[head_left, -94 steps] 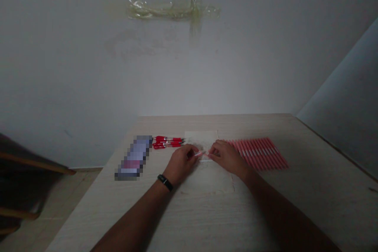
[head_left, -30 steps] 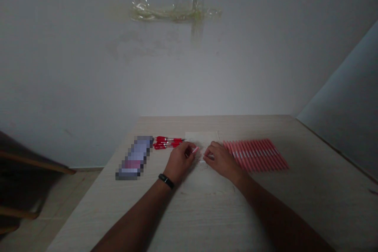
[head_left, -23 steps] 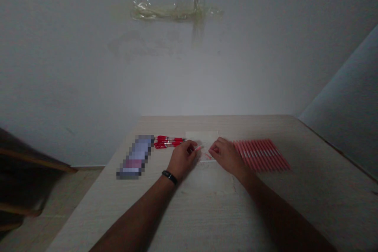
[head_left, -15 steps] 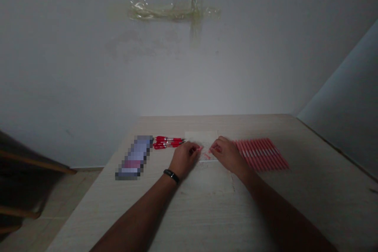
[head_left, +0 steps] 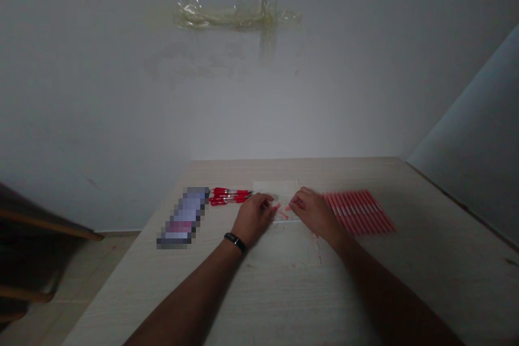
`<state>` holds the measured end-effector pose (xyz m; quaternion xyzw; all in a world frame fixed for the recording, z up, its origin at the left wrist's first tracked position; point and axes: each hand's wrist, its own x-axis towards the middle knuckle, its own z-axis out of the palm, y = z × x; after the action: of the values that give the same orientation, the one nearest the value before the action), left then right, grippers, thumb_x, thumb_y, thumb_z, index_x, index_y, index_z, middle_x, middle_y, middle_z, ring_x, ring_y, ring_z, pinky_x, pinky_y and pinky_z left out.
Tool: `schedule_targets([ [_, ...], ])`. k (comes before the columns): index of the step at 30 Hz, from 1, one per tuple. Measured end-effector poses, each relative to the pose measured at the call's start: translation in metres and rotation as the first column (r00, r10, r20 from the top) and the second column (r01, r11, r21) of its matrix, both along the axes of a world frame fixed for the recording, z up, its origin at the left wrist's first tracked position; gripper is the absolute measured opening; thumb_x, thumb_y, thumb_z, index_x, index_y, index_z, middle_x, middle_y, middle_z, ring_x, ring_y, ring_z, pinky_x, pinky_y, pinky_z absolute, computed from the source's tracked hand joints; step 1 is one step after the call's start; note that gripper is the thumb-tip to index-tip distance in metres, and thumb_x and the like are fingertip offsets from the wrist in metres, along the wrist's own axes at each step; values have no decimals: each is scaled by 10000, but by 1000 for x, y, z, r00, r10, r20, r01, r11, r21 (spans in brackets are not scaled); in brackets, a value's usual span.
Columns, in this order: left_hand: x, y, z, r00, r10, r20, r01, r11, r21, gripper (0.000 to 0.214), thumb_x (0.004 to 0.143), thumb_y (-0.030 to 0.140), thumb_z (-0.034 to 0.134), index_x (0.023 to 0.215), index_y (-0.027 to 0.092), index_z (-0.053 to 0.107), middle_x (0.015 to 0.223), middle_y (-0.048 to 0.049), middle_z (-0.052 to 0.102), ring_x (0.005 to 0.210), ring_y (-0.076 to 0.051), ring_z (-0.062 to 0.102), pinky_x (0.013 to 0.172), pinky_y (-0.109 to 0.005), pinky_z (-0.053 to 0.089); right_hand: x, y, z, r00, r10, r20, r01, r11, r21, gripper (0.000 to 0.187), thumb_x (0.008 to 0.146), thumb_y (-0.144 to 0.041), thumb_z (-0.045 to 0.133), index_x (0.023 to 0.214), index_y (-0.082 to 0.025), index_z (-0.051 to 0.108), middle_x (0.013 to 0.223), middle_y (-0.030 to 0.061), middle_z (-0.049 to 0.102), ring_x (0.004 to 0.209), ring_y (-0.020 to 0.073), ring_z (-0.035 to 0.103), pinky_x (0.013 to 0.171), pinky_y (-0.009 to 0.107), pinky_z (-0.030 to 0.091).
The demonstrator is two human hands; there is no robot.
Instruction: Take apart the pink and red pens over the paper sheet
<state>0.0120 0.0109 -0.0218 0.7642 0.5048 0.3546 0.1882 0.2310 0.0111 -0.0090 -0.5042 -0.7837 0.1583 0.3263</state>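
Note:
Over a clear plastic bag (head_left: 279, 248) lying flat on the table, my left hand (head_left: 252, 217) is held with its fingers bent and slightly apart. A small pink piece (head_left: 275, 208) lies just beyond its fingertips, apparently free of them. My right hand (head_left: 310, 208) pinches another small pink piece (head_left: 288, 207) between thumb and fingertips. Between the hands lies a short pink strip (head_left: 285, 215), too small to name. A thin white stick or strip (head_left: 286, 221) runs across the bag below it. A dark band sits on my left wrist.
Several red pens (head_left: 231, 196) lie left of my left hand, beside a blurred-out phone-like object (head_left: 184, 217). A neat row of several pink pens (head_left: 359, 211) lies to the right of my right hand. The pale table (head_left: 227, 303) meets the wall behind.
My left fingertips have come up and away from the small pink piece, which now sits a little lower. My right hand keeps its pinch in nearly the same place.

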Motion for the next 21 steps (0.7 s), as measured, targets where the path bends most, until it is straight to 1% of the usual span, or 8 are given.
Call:
schedule_targets([
  [3,-6,1,3,999,35,13,-35,999,18,227,879,357,638,1007,176,685,900,-74,693,768,-187,617,692,-298,471,5,0,4,1000,-26,-2,26,999,-35,128,910,-198,571,794,-196,626,844,21,596,689,141,565,649,268,419],
  [5,-11,1,6,999,48,19,-48,999,9,159,888,304,598,943,173,669,867,-65,684,735,-177,606,672,-290,454,10,2,6,999,-43,-8,42,998,-44,148,915,-207,548,786,-195,618,832,19,590,636,133,543,611,268,407],
  [6,-14,1,8,998,57,16,-57,998,4,151,893,302,580,893,172,657,824,-55,675,707,-174,594,649,-286,439,13,4,6,999,-52,-10,52,998,-28,150,907,-202,550,770,-195,611,818,19,588,645,137,542,615,269,404],
  [8,-20,1,13,995,97,6,-97,995,-5,215,909,350,554,813,174,631,727,-32,645,645,-168,562,607,-280,399,20,9,6,997,-72,-8,72,997,25,148,883,-186,564,739,-196,597,792,17,584,697,150,552,648,269,401],
  [10,-25,1,18,994,112,2,-112,994,-6,262,916,383,539,773,177,612,679,-17,624,621,-162,543,589,-272,373,27,13,7,996,-86,7,85,995,60,151,872,-185,568,722,-198,584,771,13,578,712,153,548,657,268,388],
  [15,-32,3,24,988,151,-10,-151,988,23,347,928,406,509,657,189,532,604,9,558,584,-150,498,566,-268,315,39,18,8,996,-77,43,72,992,108,224,893,-242,559,674,-201,538,707,2,550,650,142,504,622,263,341],
  [18,-34,4,24,989,148,-5,-148,989,15,413,942,441,487,612,194,497,563,17,522,561,-147,476,558,-271,301,44,19,9,992,-105,73,99,991,92,334,916,-315,551,609,-203,484,610,-15,499,576,133,452,583,267,299],
  [21,-35,5,22,989,145,10,-145,989,-20,467,953,489,463,593,194,505,536,16,513,544,-149,471,543,-269,298,49,21,8,988,-129,83,124,990,64,425,937,-388,529,563,-201,450,516,-34,436,506,118,398,549,270,254],
])
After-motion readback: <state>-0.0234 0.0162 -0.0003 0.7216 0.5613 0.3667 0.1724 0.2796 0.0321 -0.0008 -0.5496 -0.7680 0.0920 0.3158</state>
